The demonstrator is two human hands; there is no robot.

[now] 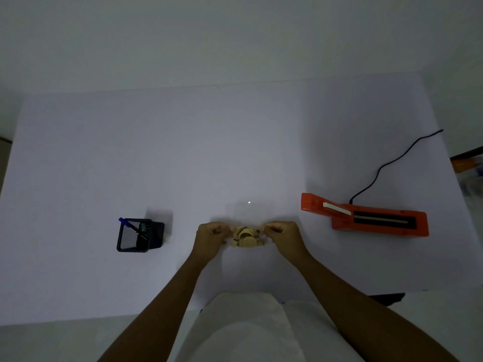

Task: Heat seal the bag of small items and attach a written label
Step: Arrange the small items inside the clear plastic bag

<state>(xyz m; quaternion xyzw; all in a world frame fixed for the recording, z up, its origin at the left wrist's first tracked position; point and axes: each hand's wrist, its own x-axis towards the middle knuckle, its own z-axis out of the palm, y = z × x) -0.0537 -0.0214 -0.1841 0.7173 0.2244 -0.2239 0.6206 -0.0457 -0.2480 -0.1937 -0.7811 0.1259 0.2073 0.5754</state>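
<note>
A clear plastic bag (248, 211) lies on the white table in front of me, with small tan wooden pieces (247, 237) bunched at its near end. My left hand (210, 237) pinches the bag's left side and my right hand (282, 235) pinches its right side. The bag's open end points away from me and is nearly see-through. An orange heat sealer (366, 215) lies to the right, apart from both hands, its black sealing strip facing up.
A black mesh pen holder (136, 235) with a blue pen stands to the left, a small white object beside it. The sealer's black cord (392, 163) runs off toward the back right edge. The white table (183, 152) stretches far beyond the bag.
</note>
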